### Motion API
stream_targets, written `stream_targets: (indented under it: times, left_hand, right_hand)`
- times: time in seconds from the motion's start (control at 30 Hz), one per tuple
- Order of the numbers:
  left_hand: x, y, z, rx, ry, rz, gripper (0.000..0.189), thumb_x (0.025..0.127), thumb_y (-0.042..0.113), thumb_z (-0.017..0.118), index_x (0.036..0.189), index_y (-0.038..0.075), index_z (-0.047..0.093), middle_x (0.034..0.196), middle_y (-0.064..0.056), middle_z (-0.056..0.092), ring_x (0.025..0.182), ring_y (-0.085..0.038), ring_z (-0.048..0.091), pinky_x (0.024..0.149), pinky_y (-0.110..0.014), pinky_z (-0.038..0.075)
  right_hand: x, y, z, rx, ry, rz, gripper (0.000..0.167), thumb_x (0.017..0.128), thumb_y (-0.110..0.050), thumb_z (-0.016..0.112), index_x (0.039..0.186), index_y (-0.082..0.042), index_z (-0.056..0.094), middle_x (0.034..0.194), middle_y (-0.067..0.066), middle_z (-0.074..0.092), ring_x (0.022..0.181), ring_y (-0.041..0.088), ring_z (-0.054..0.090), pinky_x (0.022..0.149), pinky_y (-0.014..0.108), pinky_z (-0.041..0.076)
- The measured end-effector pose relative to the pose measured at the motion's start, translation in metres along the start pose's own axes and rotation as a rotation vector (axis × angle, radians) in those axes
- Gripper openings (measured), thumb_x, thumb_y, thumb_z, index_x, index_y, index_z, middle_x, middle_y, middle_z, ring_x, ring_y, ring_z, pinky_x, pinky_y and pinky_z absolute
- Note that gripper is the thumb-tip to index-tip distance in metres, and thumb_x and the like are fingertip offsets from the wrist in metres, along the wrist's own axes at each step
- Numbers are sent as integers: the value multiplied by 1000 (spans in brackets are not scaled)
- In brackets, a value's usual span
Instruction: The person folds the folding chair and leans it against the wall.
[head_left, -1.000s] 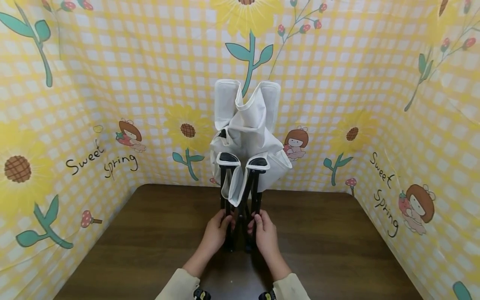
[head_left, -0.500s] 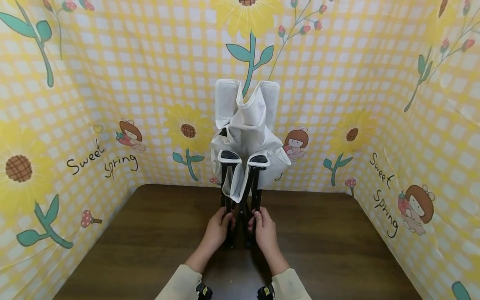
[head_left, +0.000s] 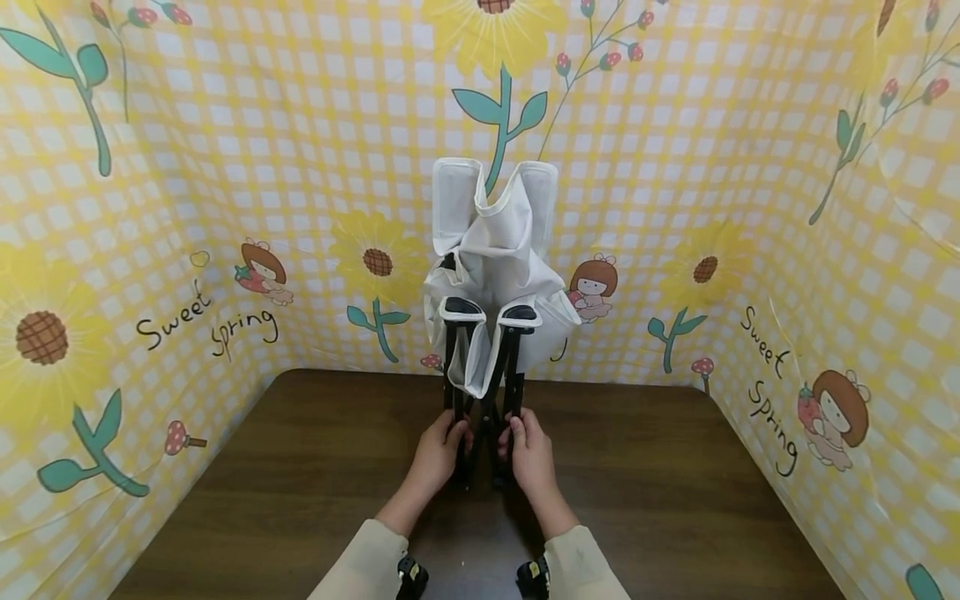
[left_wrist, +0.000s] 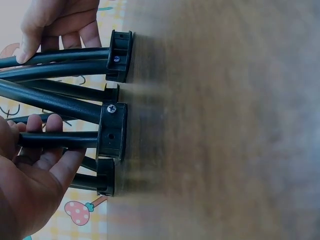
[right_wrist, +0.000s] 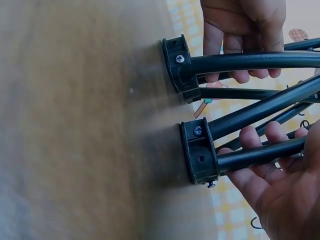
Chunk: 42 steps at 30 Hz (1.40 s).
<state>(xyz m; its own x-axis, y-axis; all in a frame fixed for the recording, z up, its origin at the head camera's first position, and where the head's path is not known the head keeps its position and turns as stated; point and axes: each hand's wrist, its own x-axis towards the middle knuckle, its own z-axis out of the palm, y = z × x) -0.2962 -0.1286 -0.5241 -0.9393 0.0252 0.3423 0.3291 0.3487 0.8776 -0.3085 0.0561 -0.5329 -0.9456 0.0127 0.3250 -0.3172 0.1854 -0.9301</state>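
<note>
A folded camping chair (head_left: 498,279) with creased white fabric and black tube legs stands upright in the middle of the head view. My left hand (head_left: 435,450) grips a leg low on its left side. On the other side, my right hand (head_left: 531,454) holds a leg at the same height. In the left wrist view, fingers curl round a black tube (left_wrist: 60,140) just above a screwed plastic foot (left_wrist: 113,131). The right wrist view shows curled fingers behind another tube (right_wrist: 265,154) and its foot (right_wrist: 200,155) close to the tabletop. Fabric hides the upper frame.
Beneath the chair is a dark brown wooden table (head_left: 300,500). A yellow checked cloth (head_left: 315,142) with sunflowers and printed figures forms walls at the back and both sides, close behind the chair's fabric.
Both hands and the chair's legs have shifted slightly away from me. The grip stays the same, and the upper fabric has hardly moved.
</note>
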Motion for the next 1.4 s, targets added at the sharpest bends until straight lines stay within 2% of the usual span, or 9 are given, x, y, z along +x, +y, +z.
stream_targets:
  times: [0.13, 0.2, 0.37, 0.47, 0.63, 0.77, 1.0, 1.23, 1.4]
  left_hand:
    - [5, -2, 0, -5, 10, 2, 16, 108, 16, 52, 109, 6, 64, 84, -6, 67, 79, -30, 67, 69, -27, 51]
    - [6, -1, 0, -11, 14, -4, 16, 108, 16, 52, 109, 5, 64, 84, -6, 67, 79, -30, 67, 69, -27, 52]
    - [8, -4, 0, -11, 19, 4, 18, 108, 17, 52, 109, 4, 64, 83, -6, 67, 79, -33, 67, 69, -28, 51]
    - [11, -6, 1, 2, 25, 18, 17, 108, 17, 52, 108, 5, 64, 83, -4, 67, 79, -31, 67, 69, -28, 51]
    - [18, -8, 2, 27, 36, 23, 13, 108, 15, 52, 106, 10, 64, 82, -3, 67, 76, -23, 66, 70, -28, 51]
    - [22, -9, 3, 24, 45, 27, 12, 107, 15, 53, 107, 10, 64, 82, -4, 68, 77, -25, 67, 70, -27, 52]
    - [26, -12, 4, 24, 39, 24, 14, 108, 16, 52, 108, 8, 64, 84, -5, 68, 77, -23, 67, 70, -28, 52]
    - [28, -13, 6, 9, 51, 1, 13, 108, 16, 52, 107, 10, 63, 83, -5, 67, 75, -19, 65, 69, -29, 52]
    - [33, -16, 8, 29, 61, 12, 13, 108, 17, 52, 108, 10, 63, 83, -5, 67, 78, -26, 66, 70, -29, 51]
  right_hand:
    - [5, -1, 0, 14, -10, 1, 26, 110, -29, 44, 113, -8, 61, 92, 30, 66, 76, 44, 70, 62, 29, 57]
    - [6, 0, 0, 10, -15, 2, 27, 110, -29, 44, 114, -8, 61, 91, 30, 67, 75, 42, 70, 62, 29, 57]
    - [9, 3, 1, -41, -11, -12, 28, 110, -28, 44, 116, -6, 60, 86, 19, 69, 70, 27, 70, 62, 30, 58]
    - [11, 4, 2, -61, -4, -30, 26, 111, -27, 44, 116, -7, 60, 83, 12, 68, 68, 24, 70, 62, 30, 58]
    - [17, 5, 2, -59, 3, -45, 23, 110, -27, 45, 114, -11, 61, 83, 12, 69, 67, 20, 70, 62, 29, 58]
    - [20, 6, 2, -75, 14, -56, 22, 110, -28, 45, 115, -13, 61, 82, 9, 69, 66, 16, 69, 62, 29, 59]
    - [23, 8, 3, -111, 12, -36, 21, 111, -27, 44, 116, -14, 59, 83, 10, 69, 67, 17, 69, 63, 29, 58]
    - [26, 10, 3, -123, 11, -24, 22, 111, -29, 44, 117, -14, 59, 84, 12, 69, 69, 25, 71, 63, 30, 57]
    - [32, 11, 2, -127, 9, -22, 22, 111, -28, 43, 117, -14, 59, 84, 10, 69, 68, 21, 69, 63, 32, 57]
